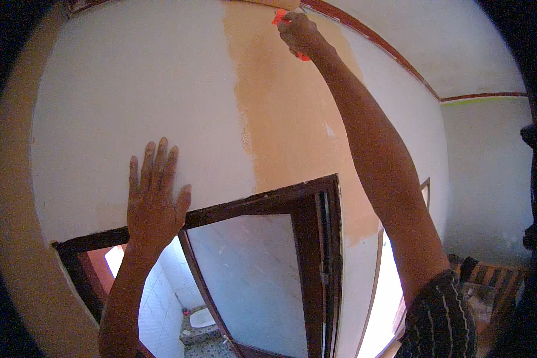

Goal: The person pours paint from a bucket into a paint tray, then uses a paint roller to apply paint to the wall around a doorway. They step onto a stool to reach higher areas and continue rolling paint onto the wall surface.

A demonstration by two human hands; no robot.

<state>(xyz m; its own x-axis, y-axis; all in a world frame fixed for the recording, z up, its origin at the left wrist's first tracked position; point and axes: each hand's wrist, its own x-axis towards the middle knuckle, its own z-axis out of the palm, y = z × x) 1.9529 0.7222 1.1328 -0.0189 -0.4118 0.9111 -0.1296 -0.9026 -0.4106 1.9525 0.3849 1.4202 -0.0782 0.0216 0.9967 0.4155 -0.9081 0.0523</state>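
Note:
My right hand (300,33) is raised high and closed around the orange handle (279,17) of a paint roller. The roller's sleeve (268,3), tan with paint, is partly cut off at the picture's top, close to the dark red trim. Under it runs a broad band of tan paint (291,98) on the white wall (152,80). My left hand (154,197), fingers spread, appears to rest flat against the white part of the wall, just above the dark wooden door frame (255,199). It holds nothing.
A door with a pale panel (250,268) stands ajar within the frame. Beyond it are white tiles and a squat toilet (202,317). Dark red trim (367,31) borders the ceiling (465,49). A bright opening (382,295) lies to the right, near striped furniture (496,275).

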